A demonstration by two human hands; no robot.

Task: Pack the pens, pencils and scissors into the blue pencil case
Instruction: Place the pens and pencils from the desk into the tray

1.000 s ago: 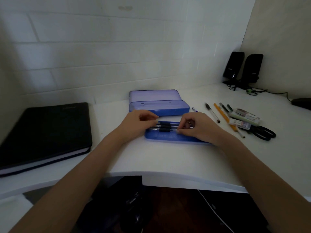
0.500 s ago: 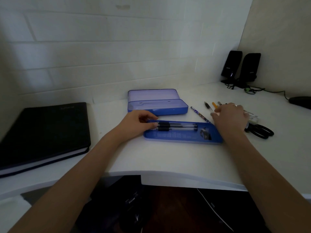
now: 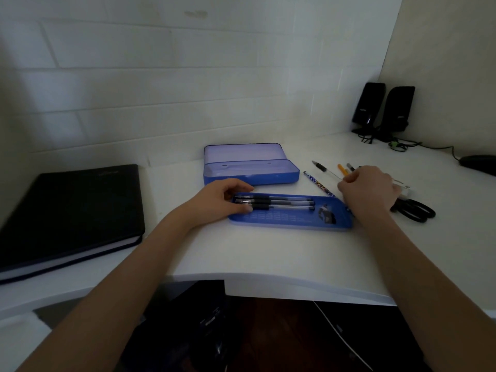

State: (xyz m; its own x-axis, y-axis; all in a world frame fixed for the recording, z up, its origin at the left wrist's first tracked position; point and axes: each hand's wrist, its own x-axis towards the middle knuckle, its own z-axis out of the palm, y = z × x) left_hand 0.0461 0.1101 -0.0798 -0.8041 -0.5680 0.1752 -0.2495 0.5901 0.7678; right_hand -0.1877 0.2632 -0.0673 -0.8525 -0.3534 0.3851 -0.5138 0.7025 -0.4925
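Note:
The blue pencil case [image 3: 252,175] lies open at the back of the desk with nothing inside. In front of it is its blue tray [image 3: 290,220], holding three black-grip pens [image 3: 284,202] side by side and a small dark object [image 3: 326,214]. My left hand [image 3: 214,201] pinches the left ends of those pens between thumb and fingers. My right hand [image 3: 367,189] is curled down on the loose pile to the right, fingertips closed on a pen. A patterned pencil [image 3: 318,182], a clear pen [image 3: 323,167] and an orange pencil [image 3: 341,168] stick out beside it. Black scissors [image 3: 414,210] lie just right of that wrist.
A thick black notebook [image 3: 72,210] fills the desk's left side. Two black speakers [image 3: 383,108] with cables stand in the far right corner, and a dark mouse [image 3: 480,163] lies at the right edge. The desk's curved front edge [image 3: 268,277] is close to me.
My right hand left the tray and moved right onto the loose pens, where its fingers closed. The tray's right end came into sight. My left hand stayed on the pens' left ends.

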